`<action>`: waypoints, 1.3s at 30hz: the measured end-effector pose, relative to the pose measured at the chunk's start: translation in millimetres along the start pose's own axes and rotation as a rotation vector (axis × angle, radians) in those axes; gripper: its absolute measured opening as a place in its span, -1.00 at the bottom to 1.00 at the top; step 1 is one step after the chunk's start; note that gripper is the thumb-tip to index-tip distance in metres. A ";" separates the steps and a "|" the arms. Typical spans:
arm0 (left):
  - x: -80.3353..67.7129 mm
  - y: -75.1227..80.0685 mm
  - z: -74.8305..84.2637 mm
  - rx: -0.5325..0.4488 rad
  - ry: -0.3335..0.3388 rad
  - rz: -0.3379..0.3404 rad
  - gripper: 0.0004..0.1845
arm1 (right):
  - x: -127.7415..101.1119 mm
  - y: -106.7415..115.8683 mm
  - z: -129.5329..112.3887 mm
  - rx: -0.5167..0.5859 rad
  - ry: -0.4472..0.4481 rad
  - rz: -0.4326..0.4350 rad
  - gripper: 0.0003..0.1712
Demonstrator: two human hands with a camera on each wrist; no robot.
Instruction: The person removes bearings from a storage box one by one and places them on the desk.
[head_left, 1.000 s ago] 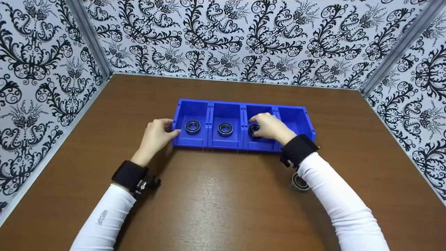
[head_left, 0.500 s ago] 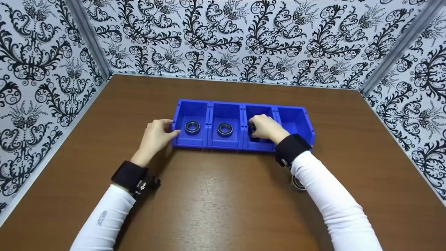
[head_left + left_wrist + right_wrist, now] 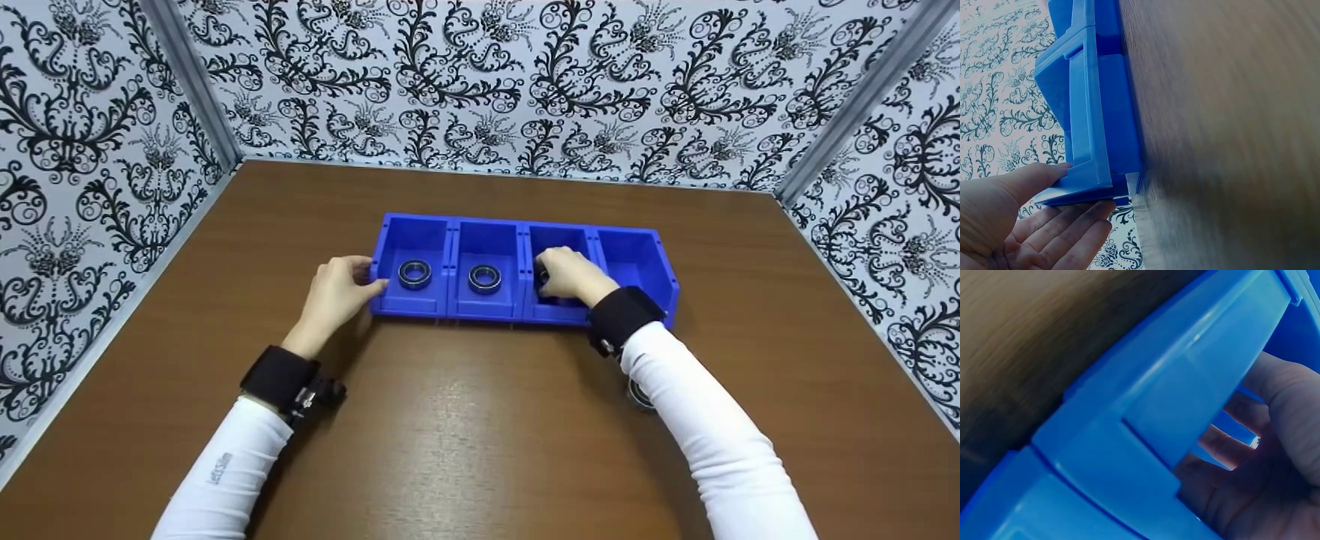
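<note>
A blue bin [image 3: 636,262] with several compartments in a row stands on the brown table. My left hand [image 3: 341,292] grips its left end wall; in the left wrist view the thumb lies over the rim and the fingers [image 3: 1075,230] are outside below it. Inside the third compartment, my right hand [image 3: 574,274] holds a ball bearing [image 3: 541,277], mostly hidden by the fingers. The right wrist view shows those fingers [image 3: 1230,447] behind the bin's front wall [image 3: 1179,394]. One bearing [image 3: 415,286] lies in the first compartment, another bearing [image 3: 484,290] in the second.
Partly under the right forearm, one more bearing [image 3: 637,397] lies on the table [image 3: 450,435] in front of the bin. Patterned wall panels [image 3: 480,90] with grey metal posts [image 3: 196,90] enclose the table at the back and sides.
My right hand and forearm have shifted slightly left, with the fingers now covering more of the bearing in the third compartment. The left hand and bin look unmoved.
</note>
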State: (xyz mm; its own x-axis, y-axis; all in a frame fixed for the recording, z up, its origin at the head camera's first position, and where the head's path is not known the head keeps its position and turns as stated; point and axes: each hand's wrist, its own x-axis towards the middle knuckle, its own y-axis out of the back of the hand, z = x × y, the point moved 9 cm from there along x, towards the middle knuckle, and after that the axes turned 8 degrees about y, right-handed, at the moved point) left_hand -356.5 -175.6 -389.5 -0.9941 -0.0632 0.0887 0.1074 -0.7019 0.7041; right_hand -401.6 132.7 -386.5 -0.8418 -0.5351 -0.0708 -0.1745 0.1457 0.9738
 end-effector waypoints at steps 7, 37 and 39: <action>0.3 0.1 -0.7 -0.001 0.000 0.000 -0.51 | 0.8 -2.0 1.2 0.003 -0.011 -0.001 -0.76; 0.3 2.1 0.4 0.004 -0.003 0.015 -0.49 | 0.6 -3.2 3.4 -0.016 -0.010 0.007 -0.62; 0.4 2.5 0.2 0.005 -0.003 0.015 -0.49 | 0.3 -2.8 2.6 -0.016 -0.006 0.010 -0.62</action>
State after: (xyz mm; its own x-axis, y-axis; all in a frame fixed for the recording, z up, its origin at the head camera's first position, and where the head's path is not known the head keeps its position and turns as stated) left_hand -356.6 -177.1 -387.6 -0.9923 -0.0712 0.1013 0.1222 -0.6973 0.7063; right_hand -402.7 134.2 -389.8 -0.8464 -0.5289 -0.0625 -0.1582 0.1376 0.9778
